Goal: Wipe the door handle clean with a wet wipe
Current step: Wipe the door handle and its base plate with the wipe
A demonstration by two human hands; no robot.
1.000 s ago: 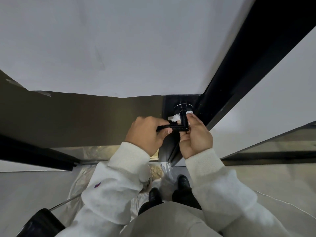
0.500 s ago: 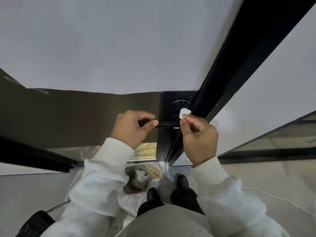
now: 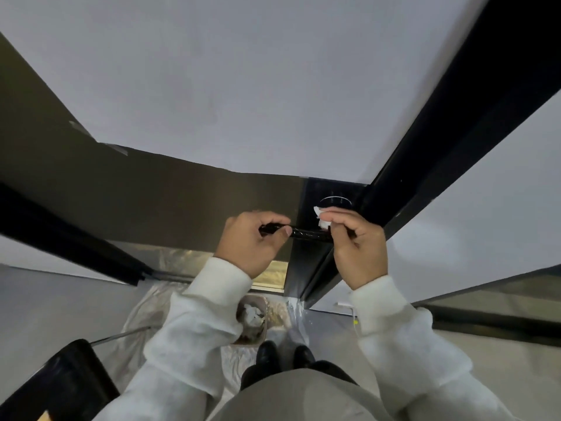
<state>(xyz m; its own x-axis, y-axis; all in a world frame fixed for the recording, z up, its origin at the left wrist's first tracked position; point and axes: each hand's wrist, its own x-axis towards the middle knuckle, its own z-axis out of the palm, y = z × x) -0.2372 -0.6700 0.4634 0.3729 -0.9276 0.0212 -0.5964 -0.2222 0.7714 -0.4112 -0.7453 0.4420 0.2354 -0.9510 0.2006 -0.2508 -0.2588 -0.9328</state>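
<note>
A black lever door handle (image 3: 306, 232) sticks out level from the dark door edge, below a round black rose (image 3: 335, 202). My left hand (image 3: 253, 243) is closed around the handle's free left end. My right hand (image 3: 358, 241) pinches a small white wet wipe (image 3: 321, 218) between thumb and fingers and presses it against the handle's right end, near the rose. Most of the wipe is hidden under my fingers.
The door (image 3: 151, 196) has a dark brown lower panel and a pale upper part; a black frame (image 3: 440, 141) runs up on the right. On the floor below stand a small bin (image 3: 253, 322) with crumpled wipes, plastic sheeting (image 3: 145, 311) and a black object (image 3: 60, 381) at lower left.
The right hand with the wipe has shifted from behind the handle's neck to its right end near the rose. The left hand slid outward to the lever's left tip.
</note>
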